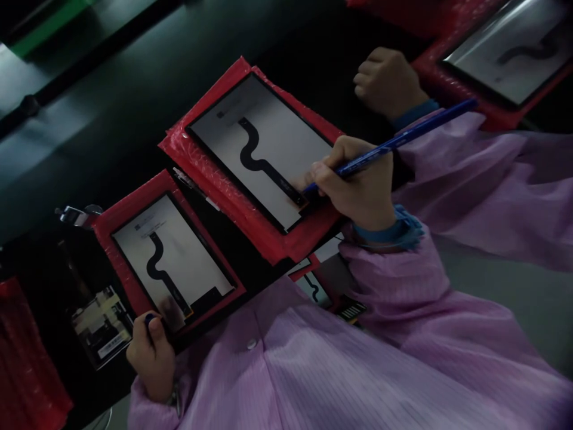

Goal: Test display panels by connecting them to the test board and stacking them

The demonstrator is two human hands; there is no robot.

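My right hand (pixel 362 185) is closed in a writing grip round a long blue pen (pixel 403 140). The pen's lower end is at the tail of a wavy black flex strip (pixel 253 155) on a grey display panel (pixel 286 143). That panel lies on a red bubble-wrap pad (pixel 215 179). My left hand (pixel 152 355) is curled at the lower corner of a second, smaller-looking panel (pixel 192 257), which has a similar strip and red pad. A small dark blue thing shows at its thumb, too little to name.
A co-worker's closed hand (pixel 389 83) rests at upper right, near another panel (pixel 510 54) on red wrap. A circuit module (pixel 102 325) with a label lies left of my left hand. Red wrap (pixel 27 358) is at far left; a clear-and-metal piece (pixel 78 216) sits above.
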